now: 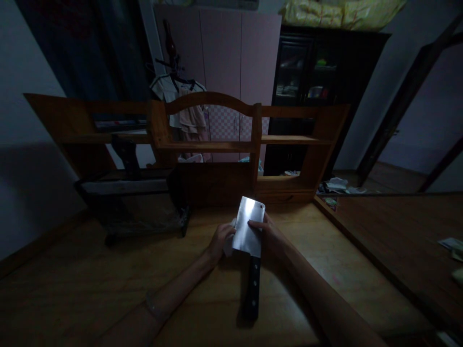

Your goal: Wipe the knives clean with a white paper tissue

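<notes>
A cleaver [247, 231] with a broad shiny blade and a black riveted handle [254, 289] is in front of me, its handle pointing toward me. My right hand [270, 233] grips the blade from the right side, thumb lying on its face. At the blade's left edge, my left hand [221, 240] is closed on a crumpled white tissue or cloth [228, 246], which lies against the blade. The fingers behind the blade are hidden.
Beneath my hands is a wooden desktop [173, 289]. A wooden shelf unit [210, 147] rises at its back. On the left stands a dark-framed case [133, 207] with a black knife handle [126, 153] sticking up. Beyond are pink wardrobes [220, 53] and a black cabinet [289, 96].
</notes>
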`<state>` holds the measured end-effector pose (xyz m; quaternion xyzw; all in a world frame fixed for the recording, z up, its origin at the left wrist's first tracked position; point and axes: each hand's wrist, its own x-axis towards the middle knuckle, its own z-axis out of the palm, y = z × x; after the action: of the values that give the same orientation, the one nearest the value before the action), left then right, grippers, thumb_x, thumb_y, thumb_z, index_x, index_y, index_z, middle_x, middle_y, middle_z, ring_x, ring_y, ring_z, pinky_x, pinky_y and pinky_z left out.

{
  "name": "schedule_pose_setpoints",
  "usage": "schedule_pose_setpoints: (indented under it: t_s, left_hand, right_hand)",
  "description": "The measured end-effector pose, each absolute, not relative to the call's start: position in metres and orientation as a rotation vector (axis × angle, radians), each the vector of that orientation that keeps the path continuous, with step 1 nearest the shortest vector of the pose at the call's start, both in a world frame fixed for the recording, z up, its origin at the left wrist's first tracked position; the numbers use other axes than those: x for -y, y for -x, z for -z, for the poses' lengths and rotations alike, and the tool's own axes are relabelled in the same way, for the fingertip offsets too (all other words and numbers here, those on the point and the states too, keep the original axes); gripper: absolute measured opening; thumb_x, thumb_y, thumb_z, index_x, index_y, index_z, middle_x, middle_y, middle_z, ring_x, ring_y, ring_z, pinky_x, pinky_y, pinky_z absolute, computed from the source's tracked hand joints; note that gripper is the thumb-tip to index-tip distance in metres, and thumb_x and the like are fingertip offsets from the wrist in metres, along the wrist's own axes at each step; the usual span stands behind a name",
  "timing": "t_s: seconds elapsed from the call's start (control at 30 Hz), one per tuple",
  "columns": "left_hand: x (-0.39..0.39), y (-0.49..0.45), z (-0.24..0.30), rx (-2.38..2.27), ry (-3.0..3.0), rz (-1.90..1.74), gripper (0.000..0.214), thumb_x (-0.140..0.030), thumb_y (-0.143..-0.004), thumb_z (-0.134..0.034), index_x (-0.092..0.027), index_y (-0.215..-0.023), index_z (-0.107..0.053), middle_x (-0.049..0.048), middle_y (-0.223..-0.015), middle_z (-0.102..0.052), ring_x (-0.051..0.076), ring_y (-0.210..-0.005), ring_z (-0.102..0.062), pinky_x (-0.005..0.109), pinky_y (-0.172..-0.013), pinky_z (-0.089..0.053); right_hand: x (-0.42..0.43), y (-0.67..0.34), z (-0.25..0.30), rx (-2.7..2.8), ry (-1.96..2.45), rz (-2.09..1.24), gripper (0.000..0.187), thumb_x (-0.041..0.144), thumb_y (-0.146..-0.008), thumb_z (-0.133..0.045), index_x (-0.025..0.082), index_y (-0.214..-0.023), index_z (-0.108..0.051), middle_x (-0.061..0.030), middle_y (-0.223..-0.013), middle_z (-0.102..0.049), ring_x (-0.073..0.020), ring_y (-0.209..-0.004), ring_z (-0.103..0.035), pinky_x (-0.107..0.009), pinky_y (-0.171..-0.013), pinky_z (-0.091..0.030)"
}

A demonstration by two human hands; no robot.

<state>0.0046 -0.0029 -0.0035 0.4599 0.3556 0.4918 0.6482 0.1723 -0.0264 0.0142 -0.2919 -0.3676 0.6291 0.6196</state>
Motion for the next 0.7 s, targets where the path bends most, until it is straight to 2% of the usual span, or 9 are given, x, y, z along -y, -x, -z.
schedule_pose_setpoints:
  t_s: [0.23,0.53,0.63,0.7]
  left_hand:
    - [-0.003,-0.006,0.005,-0.837,-0.882,-1.094,0.021,-0.029,-0.060,-0.063,-0.011,-0.071,-0.062,0.0025,-0.064,-0.063,0.014,-0.055,-0.057,0.023,-0.053,-0.041]
    - [-0.012,-0.005,0.015,-0.897,-1.047,-1.135,0.035,-0.041,-0.067,-0.063,-0.010,-0.083,-0.065,0.0055,-0.074,-0.065,0.017,-0.063,-0.060,0.025,-0.058,-0.044]
    - [-0.016,-0.001,0.018,-0.981,-1.228,-1.277,0.031,-0.036,-0.071,-0.059,-0.014,-0.092,-0.064,0.0046,-0.083,-0.065,0.017,-0.072,-0.060,0.026,-0.065,-0.045]
    - [-0.017,0.001,0.018,-1.039,-1.372,-1.365,0.032,-0.028,-0.073,-0.056,-0.017,-0.103,-0.060,0.0048,-0.096,-0.064,0.018,-0.086,-0.060,0.028,-0.076,-0.045]
  right_hand:
    - [0.028,-0.173,-0.020,0.961,0.775,-1.365,0.052,0.018,-0.065,-0.075,0.025,-0.111,-0.052,-0.0026,-0.102,-0.065,-0.0208,-0.087,-0.062,-0.035,-0.076,-0.051]
    - [0.026,-0.170,-0.016,0.897,0.773,-1.435,0.054,0.017,-0.063,-0.076,0.027,-0.112,-0.053,-0.0019,-0.098,-0.067,-0.0182,-0.081,-0.064,-0.034,-0.075,-0.051]
    - [0.026,-0.168,-0.016,0.839,0.781,-1.397,0.052,0.017,-0.062,-0.077,0.025,-0.109,-0.056,-0.0020,-0.095,-0.068,-0.0181,-0.078,-0.064,-0.033,-0.073,-0.052]
    - [0.022,-0.169,-0.014,0.789,0.758,-1.383,0.048,0.020,-0.064,-0.076,0.025,-0.108,-0.057,-0.0024,-0.095,-0.068,-0.0185,-0.077,-0.065,-0.033,-0.072,-0.052]
